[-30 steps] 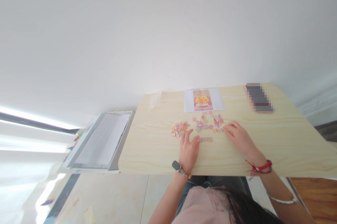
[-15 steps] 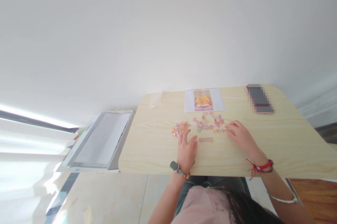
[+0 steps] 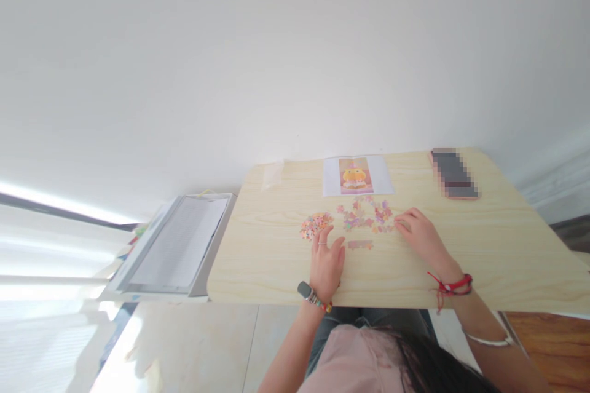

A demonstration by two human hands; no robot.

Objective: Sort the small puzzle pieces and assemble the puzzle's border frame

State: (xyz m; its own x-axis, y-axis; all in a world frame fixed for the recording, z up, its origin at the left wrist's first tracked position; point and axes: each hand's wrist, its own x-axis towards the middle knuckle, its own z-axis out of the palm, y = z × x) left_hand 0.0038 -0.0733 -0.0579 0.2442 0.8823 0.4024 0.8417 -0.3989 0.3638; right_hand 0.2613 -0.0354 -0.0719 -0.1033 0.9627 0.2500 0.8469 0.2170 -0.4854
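My left hand [image 3: 326, 262] lies flat on the light wooden table [image 3: 507, 258], fingers spread, just below a small heap of colourful puzzle pieces [image 3: 315, 224]. A short joined strip of pieces [image 3: 360, 245] lies right of its thumb. My right hand [image 3: 421, 235] rests at the right edge of a loose scatter of pink and purple pieces [image 3: 366, 214], fingertips touching them; whether it pinches a piece is hidden. A printed picture sheet [image 3: 356, 175] lies at the table's far edge.
A phone [image 3: 454, 173] lies at the far right of the table. A clear plastic bag [image 3: 271, 176] sits at the far left corner. Left of the table stands a lower grey tray with papers [image 3: 177, 244]. A white wall rises behind.
My left hand slid slightly left, away from the joined strip. My right hand edged a little up toward the scattered pieces.
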